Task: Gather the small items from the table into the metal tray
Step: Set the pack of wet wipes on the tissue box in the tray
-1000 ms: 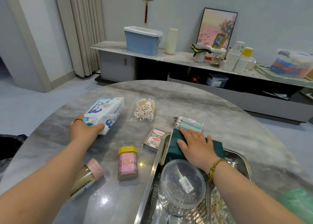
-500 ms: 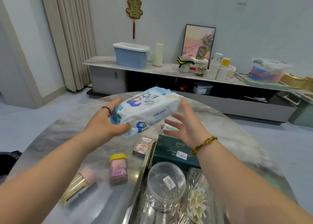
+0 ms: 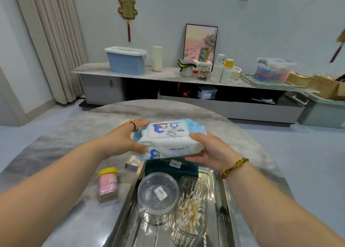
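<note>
While you hold the baby wipes pack [image 3: 169, 141] in mid-frame, it sits clear of the tabletop [image 3: 186, 110], raised above the far end of the metal tray [image 3: 223, 190]. Your left hand [image 3: 121, 141] grips its left end, thumb underneath and fingers [image 3: 138, 122] wrapped over the far edge. Your right hand [image 3: 209, 149] takes the right end, thumb on top and fingers beneath. Both sets of fingers are clenched on the pack; neither is released. The two-handed hold suits a soft, bulky pack that would sag from one end, and it keeps the lid side level and facing up.

Directly below the pack, a dark green box [image 3: 170, 167] lies across the far end of the tray. Nearer you, at lower centre of the frame, a round clear container [image 3: 157, 192] and a clear box of cotton swabs [image 3: 191, 207] stand side by side in the tray. Free floor in the tray appears limited, so the pack is probably meant to rest on the green box.

Outstanding on the tabletop: a pink jar with a yellow lid [image 3: 107, 184] at lower left, and a card box [image 3: 133, 161] just beside the tray's left rim, partly hidden by the pack. In my judgement the task is roughly half complete.
</note>
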